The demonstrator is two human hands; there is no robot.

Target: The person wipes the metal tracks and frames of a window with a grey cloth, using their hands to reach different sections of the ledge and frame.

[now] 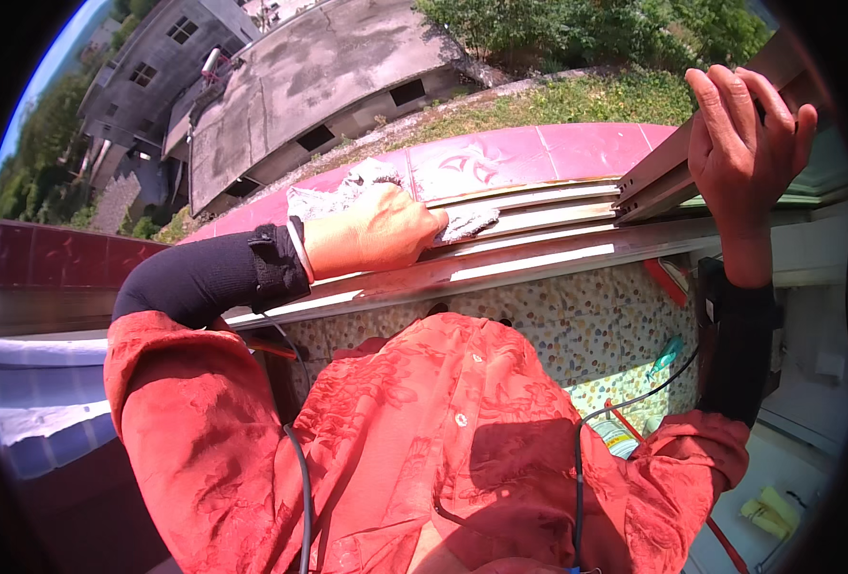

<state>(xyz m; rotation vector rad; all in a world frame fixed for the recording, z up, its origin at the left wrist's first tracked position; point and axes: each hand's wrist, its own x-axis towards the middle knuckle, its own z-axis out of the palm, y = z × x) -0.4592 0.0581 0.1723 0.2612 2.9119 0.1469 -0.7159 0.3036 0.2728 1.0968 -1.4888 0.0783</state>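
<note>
I've got the rag (347, 191) at about eleven o'clock from centre, a crumpled grey-white cloth lying on the window track (539, 206). The left hand (371, 232) sits right on top of it, fingers curled down and pressing, so most of the rag is buried; I only see a bunch above the knuckles and a tail poking out at the fingertips toward three o'clock. Whether the fingers actually pinch the cloth or just press it, I can't tell.

Over at two o'clock, the right hand (744, 124) is wrapped around the sash frame (658, 177), fingers over its top edge, thumb hidden behind. The frame's upper end runs out of view at the rim.

Beyond the track, at twelve, a red tiled ledge (539, 153). Below it a pebbled wall (577, 316), half covered by my red shirt (424, 430). Small objects at four o'clock are too blurred to name.
</note>
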